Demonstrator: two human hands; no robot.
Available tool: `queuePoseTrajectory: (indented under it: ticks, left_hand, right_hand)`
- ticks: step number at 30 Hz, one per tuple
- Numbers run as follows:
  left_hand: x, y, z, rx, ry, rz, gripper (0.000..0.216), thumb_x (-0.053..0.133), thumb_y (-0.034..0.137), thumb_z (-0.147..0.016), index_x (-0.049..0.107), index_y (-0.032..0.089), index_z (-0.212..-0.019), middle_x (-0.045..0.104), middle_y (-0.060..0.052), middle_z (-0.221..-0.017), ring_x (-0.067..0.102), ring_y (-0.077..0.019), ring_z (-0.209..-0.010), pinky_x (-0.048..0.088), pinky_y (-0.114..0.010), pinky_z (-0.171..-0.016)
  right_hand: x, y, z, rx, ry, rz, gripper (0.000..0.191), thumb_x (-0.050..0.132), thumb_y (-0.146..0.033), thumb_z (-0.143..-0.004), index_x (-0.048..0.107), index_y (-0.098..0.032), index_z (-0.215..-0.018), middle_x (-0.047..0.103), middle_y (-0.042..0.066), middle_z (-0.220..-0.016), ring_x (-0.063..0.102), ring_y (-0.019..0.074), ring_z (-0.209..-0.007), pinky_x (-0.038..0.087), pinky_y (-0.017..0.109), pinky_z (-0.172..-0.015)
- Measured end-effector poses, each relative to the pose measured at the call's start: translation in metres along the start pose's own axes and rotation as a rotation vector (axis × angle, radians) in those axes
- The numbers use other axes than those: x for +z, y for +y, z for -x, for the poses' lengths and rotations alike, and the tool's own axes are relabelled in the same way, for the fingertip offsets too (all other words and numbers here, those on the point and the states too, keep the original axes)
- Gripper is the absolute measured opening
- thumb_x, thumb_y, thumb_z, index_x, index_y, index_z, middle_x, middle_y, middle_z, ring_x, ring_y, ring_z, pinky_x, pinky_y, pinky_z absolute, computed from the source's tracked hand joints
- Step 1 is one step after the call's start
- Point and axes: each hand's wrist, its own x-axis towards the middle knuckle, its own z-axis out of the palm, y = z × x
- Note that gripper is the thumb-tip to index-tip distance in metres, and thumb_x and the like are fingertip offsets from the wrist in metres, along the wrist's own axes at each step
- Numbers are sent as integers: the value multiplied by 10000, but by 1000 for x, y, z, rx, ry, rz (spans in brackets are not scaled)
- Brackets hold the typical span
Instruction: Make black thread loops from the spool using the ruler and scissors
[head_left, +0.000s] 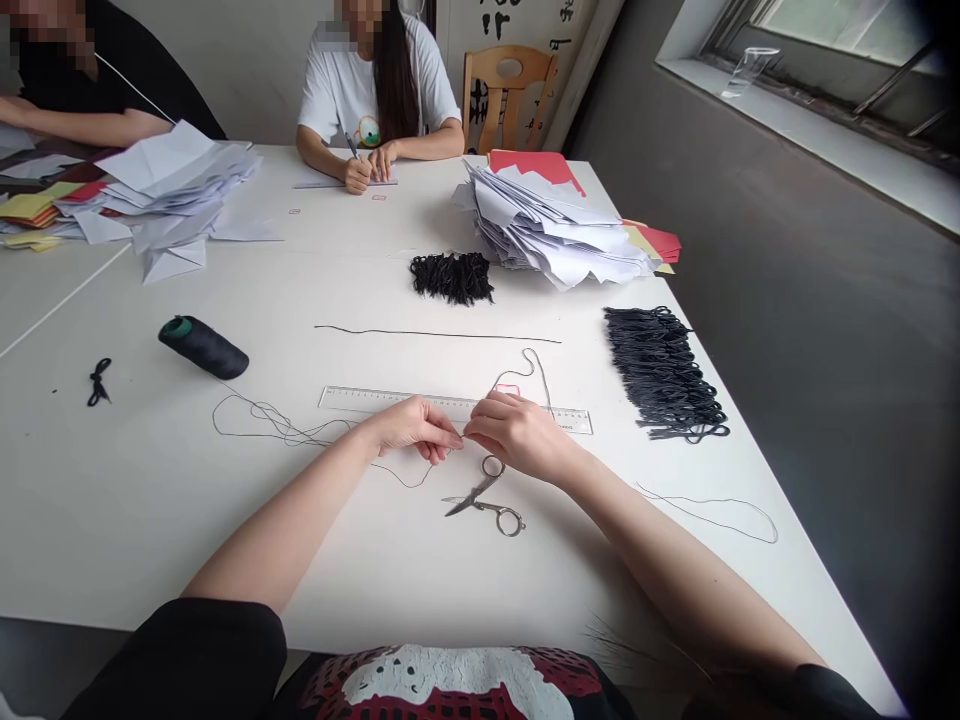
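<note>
My left hand and my right hand meet fingertip to fingertip above the table, each pinching black thread. Loose loops of it trail left toward a black spool lying on its side. A dark cord curls up beyond my right hand. Partly under both hands lies a clear ruler. Open scissors rest just below my right hand. Farther off, a straight black cord is stretched across the table. What exactly sits between my fingertips is too small to make out.
At right lies a row of black looped cords, with a smaller black bundle farther back. Paper piles stand at right and left. Across the table, a person in white writes; another person sits left.
</note>
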Motion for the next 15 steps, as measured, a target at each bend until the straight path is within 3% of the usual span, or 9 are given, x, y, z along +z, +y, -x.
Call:
queuePoseTrajectory:
  ticks: [2,5,12,15]
  left_hand:
    - [0,1,1,-2,-9,1,180,809,341,-679,747,174,-702,648,-13,-590,595,-114,-547,489,-227,-562]
    - [0,3,2,3,-26,-7,170,803,335,-688,752,175,-714,647,-12,-590,597,-116,-553,493,-231,-574]
    - [-1,2,4,16,-35,0,239,817,380,-679,740,158,-721,660,-24,-618,622,-126,-588,493,-233,-594]
    - [-1,0,2,40,38,148,386,727,522,-754,723,138,-783,706,-69,-706,667,-149,-649,517,-248,-650]
  right_hand:
    - [-1,0,1,26,16,-52,172,533,-188,-938,698,-152,-970,639,90,-952,573,182,-846,466,319,-744]
    - [-2,-1,2,39,16,-93,193,627,-228,-895,694,-162,-1064,632,98,-1014,585,191,-866,482,340,-780]
    - [2,1,0,-14,51,-164,210,515,-215,-962,715,-172,-916,648,74,-872,575,167,-796,460,300,-694]
    - [7,2,0,49,177,-247,170,557,-220,-938,711,-162,-899,643,76,-847,568,165,-764,472,306,-689]
